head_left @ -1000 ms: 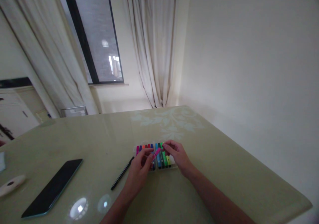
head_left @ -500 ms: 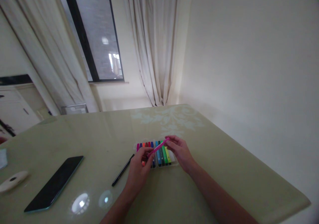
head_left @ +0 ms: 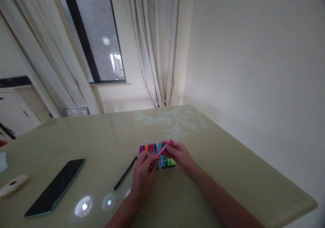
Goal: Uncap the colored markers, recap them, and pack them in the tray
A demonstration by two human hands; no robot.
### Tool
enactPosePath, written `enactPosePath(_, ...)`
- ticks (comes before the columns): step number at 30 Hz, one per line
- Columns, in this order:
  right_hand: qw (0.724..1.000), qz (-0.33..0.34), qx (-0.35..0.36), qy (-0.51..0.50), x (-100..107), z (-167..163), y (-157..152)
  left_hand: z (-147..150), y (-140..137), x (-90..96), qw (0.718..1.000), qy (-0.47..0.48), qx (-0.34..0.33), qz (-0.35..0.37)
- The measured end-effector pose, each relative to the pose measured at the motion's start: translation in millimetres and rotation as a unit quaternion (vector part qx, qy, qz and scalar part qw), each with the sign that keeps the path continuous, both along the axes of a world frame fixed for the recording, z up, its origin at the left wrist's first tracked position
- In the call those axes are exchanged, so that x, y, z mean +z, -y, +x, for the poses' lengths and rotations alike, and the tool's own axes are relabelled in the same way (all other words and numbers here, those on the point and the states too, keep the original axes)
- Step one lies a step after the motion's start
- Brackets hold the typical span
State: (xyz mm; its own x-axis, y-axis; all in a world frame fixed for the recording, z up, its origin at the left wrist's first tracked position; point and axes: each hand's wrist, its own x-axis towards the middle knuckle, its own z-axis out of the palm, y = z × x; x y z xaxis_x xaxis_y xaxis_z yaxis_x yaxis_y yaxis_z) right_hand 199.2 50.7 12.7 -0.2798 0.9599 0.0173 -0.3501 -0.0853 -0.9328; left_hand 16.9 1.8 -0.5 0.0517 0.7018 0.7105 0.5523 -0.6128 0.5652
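Pink marker (head_left: 162, 150) slants above the clear case (head_left: 167, 168) of assorted markers (head_left: 146, 148): your left hand (head_left: 143, 172) pinches its lower end, your right hand (head_left: 184, 157) its upper part, fingers closed on both. Left of the case, a black pen (head_left: 125, 173) lies on the surface (head_left: 101, 140). The pink barrel looks light, stiff and smooth, likely to roll; you probably hold it best mid-barrel, with gentle pressure.

pink marker (head_left: 164, 148): smooth plastic | tabletop (head_left: 101, 138): glossy | curtains (head_left: 162, 42): matt cloth
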Motion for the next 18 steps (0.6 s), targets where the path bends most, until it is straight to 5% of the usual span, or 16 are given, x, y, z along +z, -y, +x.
enactPosePath(6, 1.000, -0.018, -0.005, 0.002, 2, -1, 3, -5, 3, -6.6, 0.989, -0.113, -0.033, 0.086)
enactPosePath(10, 0.999, -0.007, -0.024, 0.029, 5, 3, -2, -4, 3, -9.4, 0.983, -0.175, -0.039, 0.049)
enactPosePath(15, 0.979, 0.035, -0.149, 0.132, 2, 34, -28, 8, 2, -15.6, 0.964, -0.259, -0.055, -0.034)
enactPosePath(18, 0.967, 0.044, -0.139, 0.210, -5, 52, -38, 14, 1, -19.1, 0.942, -0.317, -0.084, -0.075)
